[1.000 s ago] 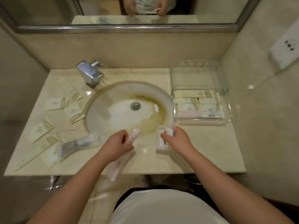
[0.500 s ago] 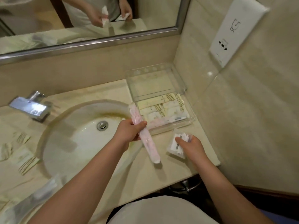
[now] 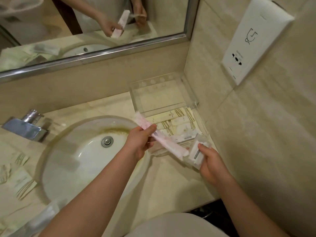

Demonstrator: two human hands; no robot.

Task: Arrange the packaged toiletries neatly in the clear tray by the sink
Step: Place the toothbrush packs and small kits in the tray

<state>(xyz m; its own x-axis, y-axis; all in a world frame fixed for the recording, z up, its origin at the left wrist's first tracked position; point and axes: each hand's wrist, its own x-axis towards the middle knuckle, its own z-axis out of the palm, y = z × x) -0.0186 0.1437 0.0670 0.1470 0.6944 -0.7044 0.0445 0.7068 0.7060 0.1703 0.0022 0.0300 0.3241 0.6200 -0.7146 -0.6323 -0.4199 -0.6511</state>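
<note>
A clear tray (image 3: 188,93) sits on the counter in the right corner, right of the sink. Several cream toiletry packets (image 3: 177,121) lie flat in its near half; the far half is bare. My left hand (image 3: 139,142) grips a long pink-and-white packet (image 3: 168,144) near its middle, slanted across the tray's near left corner. My right hand (image 3: 212,165) holds a small clear packet with a white item inside (image 3: 196,153), just in front of the tray's near edge and touching the long packet's lower end.
The round sink (image 3: 82,156) with its drain and a chrome faucet (image 3: 25,127) lies to the left. More cream packets (image 3: 20,182) are scattered on the counter at far left, and a clear-wrapped item (image 3: 42,218) lies near the front edge. A mirror and a wall socket panel (image 3: 253,40) stand behind.
Both hands have carried their packets right, up to the tray's near edge. The long pink packet now reaches over the tray's corner, and the view has swung toward the tray.
</note>
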